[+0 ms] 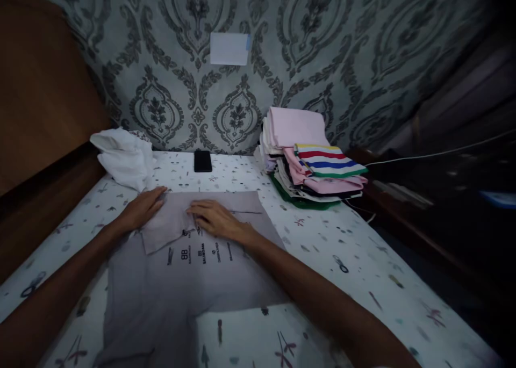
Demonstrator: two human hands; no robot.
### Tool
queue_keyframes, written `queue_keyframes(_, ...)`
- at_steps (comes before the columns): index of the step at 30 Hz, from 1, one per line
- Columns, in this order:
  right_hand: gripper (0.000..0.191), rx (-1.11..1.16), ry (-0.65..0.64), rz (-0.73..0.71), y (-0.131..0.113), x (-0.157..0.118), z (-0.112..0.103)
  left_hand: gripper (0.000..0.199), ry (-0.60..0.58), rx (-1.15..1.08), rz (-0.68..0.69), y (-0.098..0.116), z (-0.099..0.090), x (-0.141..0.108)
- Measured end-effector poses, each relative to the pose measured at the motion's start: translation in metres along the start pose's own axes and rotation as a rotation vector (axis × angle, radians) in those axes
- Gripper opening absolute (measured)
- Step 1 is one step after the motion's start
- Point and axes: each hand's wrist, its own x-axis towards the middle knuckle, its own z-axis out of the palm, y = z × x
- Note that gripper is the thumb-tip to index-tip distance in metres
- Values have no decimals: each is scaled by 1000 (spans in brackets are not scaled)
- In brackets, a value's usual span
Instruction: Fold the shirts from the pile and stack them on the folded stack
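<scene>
A grey shirt (pixel 153 293) with black printed lettering lies spread on the bed sheet, its lower part running toward me. One piece of it is folded over on the upper left side. My left hand (pixel 142 211) rests at the outer edge of that folded piece, fingers stretched out. Across the upper middle of the shirt lies my right hand (pixel 215 219), palm down, with its fingers extended and slightly bent on the cloth beside the fold. Neither hand visibly grips the fabric.
A stack of folded clothes (pixel 298 129) with a striped piece on top stands at the back right. A black phone (pixel 202 161) lies near the wall. Crumpled white cloth (pixel 123 156) sits at the back left beside a brown wooden panel (pixel 40 88).
</scene>
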Motion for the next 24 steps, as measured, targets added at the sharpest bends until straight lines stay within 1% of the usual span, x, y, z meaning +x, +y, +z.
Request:
queue_keyframes(4,48,-121,33,180,41,-60,-36,66,-1,18,8,3,-2,-1)
queue_keyframes(6,54,-163,48,276,60,-79,-51,67,-6,23,6,5,-2,-1)
queue_keyframes(8,60,-193,48,351,73,-89,-62,70,-18,27,-1,7,-4,-1)
queue_keyframes(11,58,-232,81,407,86,-91,-68,72,-34,38,-21,9,-6,-2)
queue_keyframes(14,51,-288,136,480,92,-88,-67,72,-27,44,-10,10,-7,-3)
queue_keyframes(17,45,-335,164,551,100,-86,-66,71,-5,38,14,10,-6,-3)
queue_keyframes(21,36,-364,187,610,112,-83,-68,71,14,36,33,8,-4,-3)
queue_keyframes(24,36,-378,181,633,119,-81,-71,72,5,43,53,8,-2,-3)
